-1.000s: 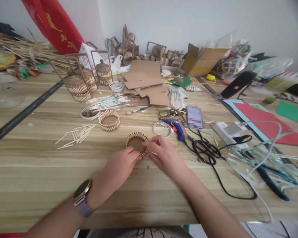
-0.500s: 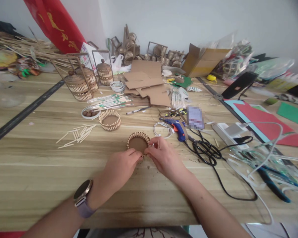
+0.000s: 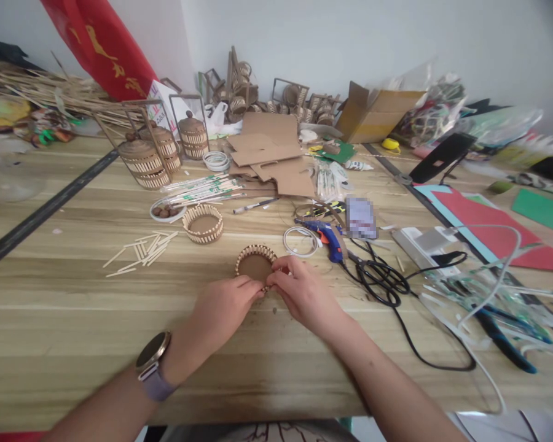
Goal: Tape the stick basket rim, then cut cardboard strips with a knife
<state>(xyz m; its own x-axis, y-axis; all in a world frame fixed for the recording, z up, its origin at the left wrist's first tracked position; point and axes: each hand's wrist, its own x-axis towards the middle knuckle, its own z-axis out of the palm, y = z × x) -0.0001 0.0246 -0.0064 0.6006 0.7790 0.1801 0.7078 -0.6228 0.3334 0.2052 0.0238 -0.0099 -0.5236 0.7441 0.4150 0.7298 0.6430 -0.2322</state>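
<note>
A small round tray [image 3: 254, 265] with a brown base and a rim of short pale sticks lies on the table in front of me. My left hand [image 3: 225, 306] closes its fingertips on the near edge of the rim. My right hand [image 3: 299, 288] is pinched at the right side of the same rim, its fingertips almost touching the left ones. Both hands cover the near right part of the rim. Further left and back stands a similar tray [image 3: 203, 224]. Loose short sticks [image 3: 142, 252] lie scattered left of it.
A blue glue gun [image 3: 332, 240] with a coiled black cable [image 3: 382, 282] lies to the right, near a power strip [image 3: 424, 248] and pliers [image 3: 504, 341]. Cardboard pieces [image 3: 270, 147], lidded baskets [image 3: 142, 161] and wrapped sticks [image 3: 203, 189] stand or lie behind.
The camera view has shifted very slightly. Both hands stay at the rim, with only a small shift of the right fingers.
</note>
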